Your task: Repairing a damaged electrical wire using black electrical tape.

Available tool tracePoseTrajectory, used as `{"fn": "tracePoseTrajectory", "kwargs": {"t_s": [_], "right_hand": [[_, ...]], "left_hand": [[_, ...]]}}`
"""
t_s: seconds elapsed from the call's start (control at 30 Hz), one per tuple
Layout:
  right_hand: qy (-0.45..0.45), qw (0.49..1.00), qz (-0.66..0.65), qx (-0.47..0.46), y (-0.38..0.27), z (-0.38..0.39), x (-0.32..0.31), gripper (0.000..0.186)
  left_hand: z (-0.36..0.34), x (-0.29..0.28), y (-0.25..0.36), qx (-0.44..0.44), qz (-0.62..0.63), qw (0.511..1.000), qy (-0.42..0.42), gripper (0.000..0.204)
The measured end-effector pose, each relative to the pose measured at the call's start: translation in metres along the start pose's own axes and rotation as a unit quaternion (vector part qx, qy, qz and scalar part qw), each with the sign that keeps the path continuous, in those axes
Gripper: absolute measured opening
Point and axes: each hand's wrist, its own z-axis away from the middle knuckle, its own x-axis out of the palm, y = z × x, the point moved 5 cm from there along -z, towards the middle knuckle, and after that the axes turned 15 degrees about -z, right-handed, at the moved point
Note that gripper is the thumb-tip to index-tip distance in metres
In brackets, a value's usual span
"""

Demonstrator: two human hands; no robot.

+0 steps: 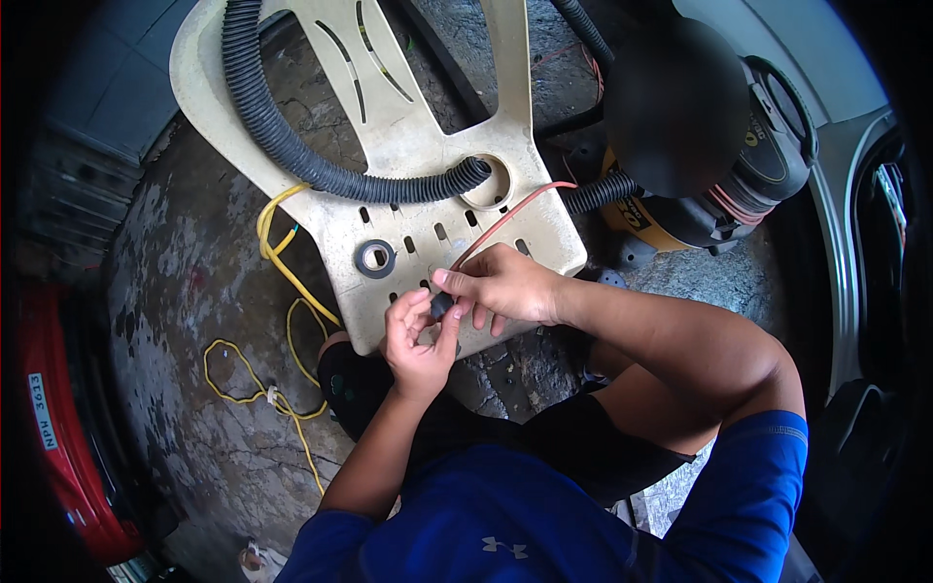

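A thin reddish power cord (515, 212) runs across a beige plastic chair (335, 238) down to my hands. My right hand (510, 285) pinches the cord near its end between thumb and fingers. Close beside it, my left hand (420, 342) is closed with thumb and fingertips at a small black piece (442, 303) at the cord's end. Fingers partly cover that piece, so I cannot tell whether it is a plug or a taped end. A roll of black electrical tape (389, 259) lies flat on the chair seat, left of and beyond my hands.
A ribbed black hose (321, 173) lies across the chair, its end by the seat's round hole. Yellow cord (292, 408) loops over the floor at left. Beyond my right arm stands a yellow-and-black vacuum cleaner (680, 219), partly blurred. A red vehicle (83, 428) is at far left.
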Motion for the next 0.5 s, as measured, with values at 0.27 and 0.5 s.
{"fn": "tracePoseTrajectory", "kwargs": {"t_s": [0.27, 0.5], "right_hand": [[-0.022, 0.998, 0.039, -0.036, 0.016, -0.01, -0.006, 0.064], [0.006, 0.999, -0.012, 0.041, 0.002, 0.0, -0.006, 0.045]], "left_hand": [[0.0, -0.004, -0.003, 0.007, -0.021, 0.999, -0.049, 0.052], [-0.005, 0.001, -0.001, 0.021, -0.028, 0.996, -0.08, 0.054]]}}
